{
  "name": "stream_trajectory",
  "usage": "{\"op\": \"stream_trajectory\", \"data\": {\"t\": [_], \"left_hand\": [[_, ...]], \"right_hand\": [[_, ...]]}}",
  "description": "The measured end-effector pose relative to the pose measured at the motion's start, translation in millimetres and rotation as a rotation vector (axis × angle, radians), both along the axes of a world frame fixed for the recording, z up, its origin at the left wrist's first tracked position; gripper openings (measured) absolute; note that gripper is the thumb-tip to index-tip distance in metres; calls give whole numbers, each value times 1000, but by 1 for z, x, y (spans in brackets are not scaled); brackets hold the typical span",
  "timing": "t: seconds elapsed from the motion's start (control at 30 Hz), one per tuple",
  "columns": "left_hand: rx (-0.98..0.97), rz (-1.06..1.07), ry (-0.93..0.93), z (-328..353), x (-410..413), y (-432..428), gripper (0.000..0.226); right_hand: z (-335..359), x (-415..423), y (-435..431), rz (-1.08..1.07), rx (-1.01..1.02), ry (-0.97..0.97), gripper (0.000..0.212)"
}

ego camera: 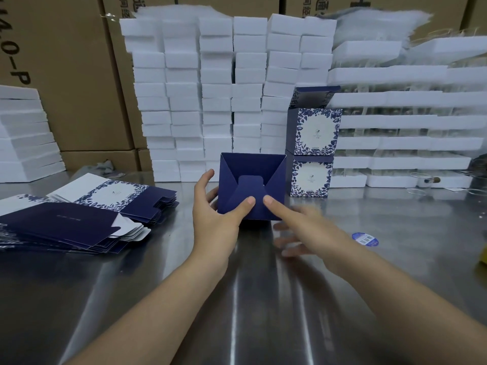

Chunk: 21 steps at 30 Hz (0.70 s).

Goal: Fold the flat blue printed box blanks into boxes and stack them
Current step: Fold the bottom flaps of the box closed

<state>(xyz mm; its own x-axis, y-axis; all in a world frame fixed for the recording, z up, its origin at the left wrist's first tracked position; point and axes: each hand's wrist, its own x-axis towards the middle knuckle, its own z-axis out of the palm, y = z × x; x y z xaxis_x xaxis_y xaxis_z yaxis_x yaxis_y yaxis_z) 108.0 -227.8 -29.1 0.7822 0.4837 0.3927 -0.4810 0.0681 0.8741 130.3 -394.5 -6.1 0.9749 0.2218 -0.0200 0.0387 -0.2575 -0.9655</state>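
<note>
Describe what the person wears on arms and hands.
Nothing is worn. The left hand and the right hand have no gloves, no sleeve shows anywhere along either arm, and no watch, ring or band is visible. The right hand is motion-blurred, so small details there are uncertain.

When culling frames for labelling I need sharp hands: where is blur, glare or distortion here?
Head view: the right hand is motion-blurred; the left hand and the blue box it holds are sharp; the steel table carries streaky glare; the top white foam blocks are washed out; wide-angle distortion bends the edges.
</note>
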Motion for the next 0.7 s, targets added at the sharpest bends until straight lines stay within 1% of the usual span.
{"op": "stream_trajectory", "data": {"t": [0.03,0.1,0.17,0.2,0.27,0.33,0.4,0.5,0.6,0.7], "left_hand": [[-11,3,-2,0,-1,-1,86],[-27,8,-10,1,-2,-4,84],[-48,9,-10,2,-4,-7,82],[-57,10,-10,2,-4,-8,81],[-73,9,-12,2,-5,-10,79],[-75,7,-23,2,-5,-10,78],[-64,1,-31,2,-7,-11,78],[-51,-4,-29,2,-7,-13,74],[-70,7,2,2,-6,-13,64],[-40,14,109,2,-6,-15,57]], "right_hand": [[-1,0,0,26,30,82,75],[-4,1,1,52,128,191,79],[-7,1,4,81,269,289,81],[-8,0,7,100,334,315,78],[-8,-2,11,105,393,293,72],[-9,-2,12,74,381,235,73],[-10,-3,12,70,365,217,74],[-10,-6,14,73,396,243,60],[-8,-4,14,20,456,216,46],[-9,-1,15,-51,476,190,37]]}}
